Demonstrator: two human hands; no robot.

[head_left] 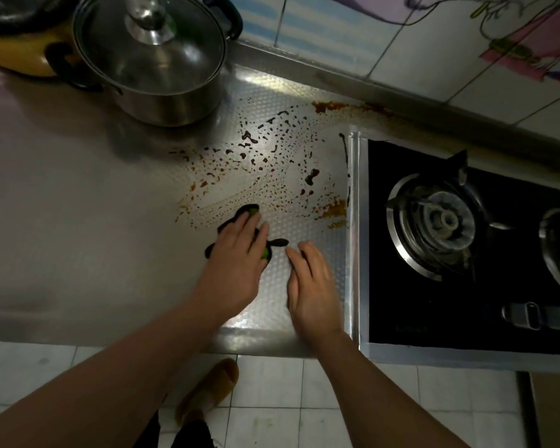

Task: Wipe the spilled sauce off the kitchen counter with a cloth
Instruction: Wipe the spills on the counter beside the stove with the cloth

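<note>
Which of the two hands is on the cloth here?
The left hand: it presses flat on the dark-and-green cloth. The right hand lies on the counter beside it, with no cloth under its palm.

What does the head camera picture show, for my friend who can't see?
The left hand presses a cloth on a counter, the right hand flat beside it. Brown sauce drops lie beyond, between a lidded pot and a stove.

A home kitchen: gas hob (440,221), lidded pot (149,59), tiled wall (434,43).
</note>
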